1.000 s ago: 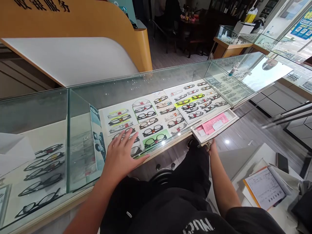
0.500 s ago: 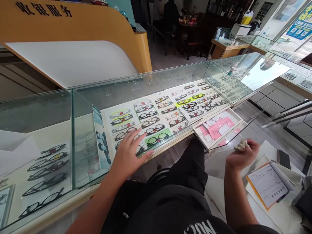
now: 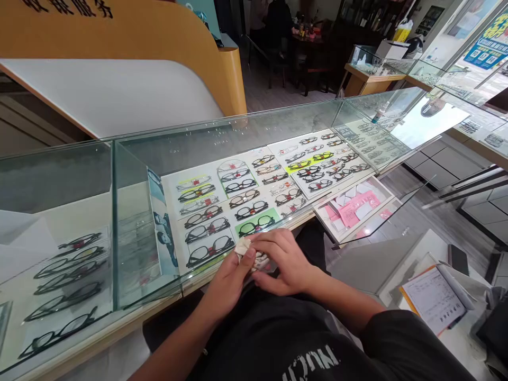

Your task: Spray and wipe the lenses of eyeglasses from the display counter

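Two hands meet on one cloth, just in front of the near edge of the glass case. The left hand has its thumb pressed on the cloth, pinching it against the fingers; the right hand closes on it from the other side, its fingers bent over the top and its thumb lower down. So the cloth lies between the two hands, its crumpled end poking up above the left thumb toward the case. Something pale and glossy shows under the right fingers, too covered to make out.

Inside the case, just past the cloth, a black pair of glasses lies by the near edge, with a green card to its right under another pair. A drawer stands out from the case's near side, right of the hands, with pink packets in it. Farther right, apart from the case, a phone and a notepad lie on a white table. Beyond the case curves an orange counter.
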`<state>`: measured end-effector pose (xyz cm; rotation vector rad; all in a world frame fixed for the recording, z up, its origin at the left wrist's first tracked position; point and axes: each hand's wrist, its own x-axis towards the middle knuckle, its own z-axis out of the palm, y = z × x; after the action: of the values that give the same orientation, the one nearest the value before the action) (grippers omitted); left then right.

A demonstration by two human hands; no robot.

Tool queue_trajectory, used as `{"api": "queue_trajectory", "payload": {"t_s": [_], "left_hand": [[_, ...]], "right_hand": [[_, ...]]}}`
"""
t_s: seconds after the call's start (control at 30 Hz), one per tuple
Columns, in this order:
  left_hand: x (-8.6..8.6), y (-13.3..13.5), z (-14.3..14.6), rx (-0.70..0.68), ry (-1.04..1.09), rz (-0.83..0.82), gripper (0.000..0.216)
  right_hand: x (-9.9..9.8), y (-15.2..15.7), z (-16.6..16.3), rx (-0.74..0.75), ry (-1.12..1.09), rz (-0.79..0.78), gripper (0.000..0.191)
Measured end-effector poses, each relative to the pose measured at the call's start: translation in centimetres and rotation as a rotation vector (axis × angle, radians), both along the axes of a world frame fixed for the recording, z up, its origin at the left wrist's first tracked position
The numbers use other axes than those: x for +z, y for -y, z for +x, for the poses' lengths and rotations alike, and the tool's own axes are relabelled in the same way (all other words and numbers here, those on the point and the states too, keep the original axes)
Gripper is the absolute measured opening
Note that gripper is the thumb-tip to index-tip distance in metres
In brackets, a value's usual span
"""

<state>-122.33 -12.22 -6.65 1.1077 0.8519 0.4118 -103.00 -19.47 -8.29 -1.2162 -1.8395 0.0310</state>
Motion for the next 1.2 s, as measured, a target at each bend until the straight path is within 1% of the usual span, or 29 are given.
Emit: {"api": "queue_trajectory", "payload": {"t_s": [0.03,0.07,0.1,0.13,0.17,0.2,0.23,0.27,0.3,0.33,0.37,0.43,0.5,0.53,0.73,0.83,0.9,0.97,1.0,1.03,1.07,1.1,1.13,1.17,1.2], "left_hand": [[0.6,-0.9,-0.6,-0.028,-0.031,0.041,0.083],[1.1,-2.1,-1.3,-0.044,-0.066,0.093,0.083],[1.7,-3.5,-2.0,-0.031,-0.110,0.149,0.082],[2.1,-5.1,-2.6,0.008,-0.164,0.210,0.083],[2.5,-6.9,-3.3,0.053,-0.228,0.259,0.084],[2.6,-8.6,-3.8,0.107,-0.292,0.293,0.085],[2.6,-10.4,-4.2,0.177,-0.324,0.301,0.087],[2.5,-12.0,-4.6,0.238,-0.313,0.274,0.090],[2.2,-13.4,-4.8,0.271,-0.292,0.237,0.090],[1.9,-14.6,-5.0,0.296,-0.276,0.191,0.089],[1.5,-15.5,-5.1,0.317,-0.255,0.159,0.086],[0.8,-16.7,-5.3,0.333,-0.190,0.163,0.073],[0.2,-17.3,-5.4,0.358,-0.120,0.186,0.061],[0.0,-17.4,-5.5,0.373,-0.089,0.185,0.058],[-0.6,-17.3,-6.1,0.442,0.012,0.116,0.068],[-0.7,-17.3,-6.2,0.486,0.021,0.075,0.070],[-0.8,-17.4,-6.2,0.504,0.021,0.052,0.072],[-0.9,-17.4,-6.2,0.513,0.023,0.037,0.072],[-0.9,-17.4,-6.3,0.516,0.028,0.033,0.071],[-1.0,-17.4,-6.3,0.515,0.034,0.029,0.070],[-0.9,-17.4,-6.3,0.515,0.044,0.027,0.069],[-0.9,-17.5,-6.3,0.523,0.056,0.030,0.069],[-0.8,-17.5,-6.4,0.539,0.068,0.043,0.069],[-0.7,-17.6,-6.4,0.564,0.075,0.065,0.069],[-0.6,-17.7,-6.5,0.596,0.080,0.098,0.069]], "right_hand": [[0.4,0.6,1.9,-0.057,0.020,-0.011,0.041],[0.8,1.3,4.1,-0.157,0.045,-0.044,0.027],[1.1,2.1,6.6,-0.256,0.073,-0.151,0.017],[1.3,3.1,9.2,-0.359,0.116,-0.287,0.020],[1.4,4.2,11.8,-0.473,0.191,-0.435,0.030],[1.2,5.5,14.3,-0.591,0.276,-0.581,0.035],[0.9,6.7,16.5,-0.683,0.355,-0.725,0.037],[0.5,8.0,18.4,-0.747,0.416,-0.859,0.039],[0.0,9.1,19.9,-0.791,0.461,-0.969,0.041],[-0.6,10.1,21.0,-0.809,0.497,-1.050,0.044],[-1.2,11.0,21.8,-0.817,0.520,-1.085,0.047],[-2.0,12.2,22.5,-0.833,0.510,-1.093,0.053],[-2.3,12.9,22.7,-0.844,0.494,-1.110,0.055],[-2.2,13.1,22.6,-0.856,0.483,-1.132,0.056],[-1.0,14.5,22.7,-0.965,0.356,-1.330,0.061],[-1.1,15.4,23.1,-1.021,0.319,-1.399,0.061],[-1.5,15.7,23.4,-1.085,0.299,-1.445,0.058],[-2.0,15.1,23.5,-1.179,0.273,-1.446,0.051],[-2.5,14.4,23.5,-1.214,0.234,-1.407,0.046],[-3.0,13.5,23.4,-1.238,0.154,-1.326,0.041],[-3.7,12.2,23.4,-1.228,0.039,-1.214,0.036],[-4.5,10.6,23.3,-1.190,-0.130,-1.064,0.032],[-5.5,8.8,23.4,-1.148,-0.347,-0.895,0.026],[-6.5,6.9,23.6,-1.110,-0.437,-0.824,0.028],[-7.6,4.9,23.9,-1.079,-0.495,-0.780,0.033]]}}
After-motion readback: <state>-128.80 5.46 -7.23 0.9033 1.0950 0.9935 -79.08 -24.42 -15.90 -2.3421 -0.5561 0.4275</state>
